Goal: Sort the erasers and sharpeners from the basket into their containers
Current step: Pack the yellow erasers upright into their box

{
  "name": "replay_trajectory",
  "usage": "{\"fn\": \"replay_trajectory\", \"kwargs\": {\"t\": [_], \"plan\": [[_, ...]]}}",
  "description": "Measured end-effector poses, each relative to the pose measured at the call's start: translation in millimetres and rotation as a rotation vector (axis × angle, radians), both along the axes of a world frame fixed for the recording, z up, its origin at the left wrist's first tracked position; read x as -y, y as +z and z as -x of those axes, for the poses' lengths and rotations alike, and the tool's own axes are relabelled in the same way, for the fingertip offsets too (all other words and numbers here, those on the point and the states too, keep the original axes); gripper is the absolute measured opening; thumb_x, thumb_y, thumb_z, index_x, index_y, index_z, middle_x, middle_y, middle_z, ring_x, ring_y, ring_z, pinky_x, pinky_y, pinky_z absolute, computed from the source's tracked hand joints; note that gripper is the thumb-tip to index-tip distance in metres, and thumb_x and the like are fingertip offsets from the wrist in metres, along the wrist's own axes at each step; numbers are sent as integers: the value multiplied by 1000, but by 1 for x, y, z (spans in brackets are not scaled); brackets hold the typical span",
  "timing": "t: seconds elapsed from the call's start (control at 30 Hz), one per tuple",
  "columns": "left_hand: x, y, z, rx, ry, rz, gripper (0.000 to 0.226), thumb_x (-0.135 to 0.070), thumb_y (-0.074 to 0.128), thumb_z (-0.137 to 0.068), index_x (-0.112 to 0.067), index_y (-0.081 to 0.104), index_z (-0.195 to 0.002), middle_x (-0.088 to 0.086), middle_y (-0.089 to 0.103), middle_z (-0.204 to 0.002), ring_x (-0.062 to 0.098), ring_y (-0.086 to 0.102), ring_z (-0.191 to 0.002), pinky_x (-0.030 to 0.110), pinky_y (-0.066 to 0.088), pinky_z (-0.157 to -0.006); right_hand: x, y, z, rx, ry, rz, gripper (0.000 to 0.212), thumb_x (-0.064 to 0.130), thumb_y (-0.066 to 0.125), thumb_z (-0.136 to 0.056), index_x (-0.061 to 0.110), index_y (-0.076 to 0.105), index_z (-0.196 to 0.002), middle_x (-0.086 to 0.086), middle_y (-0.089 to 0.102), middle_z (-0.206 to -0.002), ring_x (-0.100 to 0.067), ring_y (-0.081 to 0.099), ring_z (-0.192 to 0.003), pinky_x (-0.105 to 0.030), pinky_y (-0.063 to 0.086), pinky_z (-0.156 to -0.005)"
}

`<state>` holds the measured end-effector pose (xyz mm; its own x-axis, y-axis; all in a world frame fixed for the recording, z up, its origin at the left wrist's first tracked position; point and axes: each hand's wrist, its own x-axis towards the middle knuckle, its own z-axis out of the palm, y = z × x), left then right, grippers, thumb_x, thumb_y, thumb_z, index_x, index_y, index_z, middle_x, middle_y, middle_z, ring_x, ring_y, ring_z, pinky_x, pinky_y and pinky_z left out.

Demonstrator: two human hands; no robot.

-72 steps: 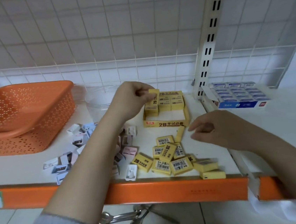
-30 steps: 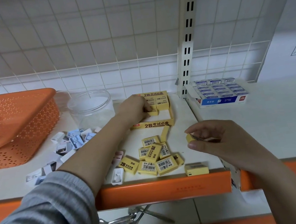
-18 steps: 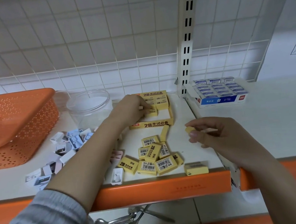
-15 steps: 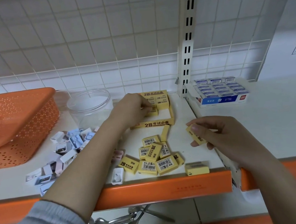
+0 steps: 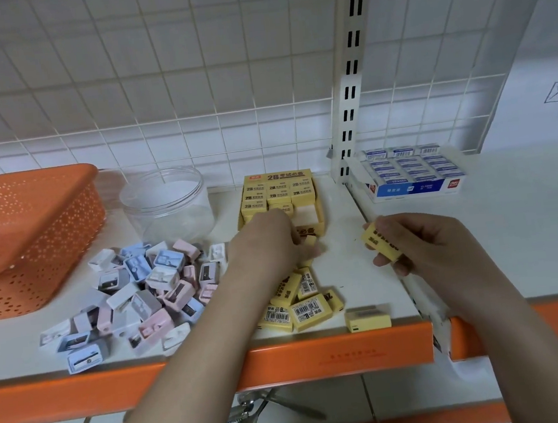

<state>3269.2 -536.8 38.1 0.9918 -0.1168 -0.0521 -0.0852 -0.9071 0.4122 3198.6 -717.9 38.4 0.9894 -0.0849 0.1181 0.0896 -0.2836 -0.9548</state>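
Note:
A yellow eraser box (image 5: 320, 219), partly filled with yellow erasers, stands at the back of the white shelf. My left hand (image 5: 269, 245) is just in front of it, fingers curled round a loose yellow eraser (image 5: 309, 241) on the shelf. My right hand (image 5: 423, 251) hovers to the right and pinches another yellow eraser (image 5: 380, 243). More loose yellow erasers (image 5: 303, 307) lie near the shelf's front edge, partly under my left forearm. A heap of pastel sharpeners (image 5: 141, 294) lies to the left. An empty clear jar (image 5: 167, 206) stands behind the heap.
The orange perforated basket (image 5: 31, 230) sits at the far left. A blue and white box of erasers (image 5: 411, 176) stands on the neighbouring shelf at the right, past the upright post (image 5: 350, 100). One yellow eraser (image 5: 368, 319) lies alone by the orange front edge (image 5: 320, 355).
My left hand has come out of the yellow box and down onto a loose eraser in front of it. My right hand has turned its eraser and kept hold of it.

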Motion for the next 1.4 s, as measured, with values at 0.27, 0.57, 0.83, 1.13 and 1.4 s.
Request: {"fn": "replay_trajectory", "kwargs": {"t": [0.27, 0.57, 0.83, 1.13, 1.4], "plan": [[1, -3, 6, 43, -2, 53, 21, -36, 62, -84, -19, 73, -82, -2, 64, -68, 16, 58, -62, 27, 49, -58, -1, -2, 0, 19, -10, -37, 23, 33, 55, -85, 15, 69, -88, 2, 70, -66, -1, 58, -50, -13, 46, -53], [-39, 2, 39, 212, 88, 447, 10, -31, 61, -85, -27, 67, -77, -6, 64, -67, 3, 53, -54, 15, 40, -49, -9, 8, -21, 31, 83, 65, 7, 20, 68, -83, 21, 68, -89, 8, 69, -65, 1, 60, -57, -11, 48, -58], [-73, -3, 63, 247, 172, 500, 8, -27, 61, -86, -30, 67, -82, -8, 64, -68, 4, 56, -54, 8, 39, -49, -32, 19, -56, -51, 223, 179, 23, 16, 76, -76, 22, 70, -97, 9, 72, -84, -1, 67, -77, -16, 50, -70], [-79, -10, 78, 269, 224, 482, 11, -30, 56, -90, -29, 67, -95, -14, 63, -84, 0, 59, -76, 7, 41, -61, -54, 31, -119, -220, 309, 183, 5, 12, 54, -94, 11, 58, -91, -11, 64, -108, -22, 64, -93, -27, 55, -70], [-78, -9, 78, 325, 238, 536, 14, -18, 55, -92, -18, 67, -99, -13, 59, -83, -14, 57, -65, 1, 39, -55, -63, 14, -151, -257, 290, 329, 40, 14, 66, -87, 0, 56, -123, -10, 65, -87, -13, 61, -70, -14, 55, -58]]}}
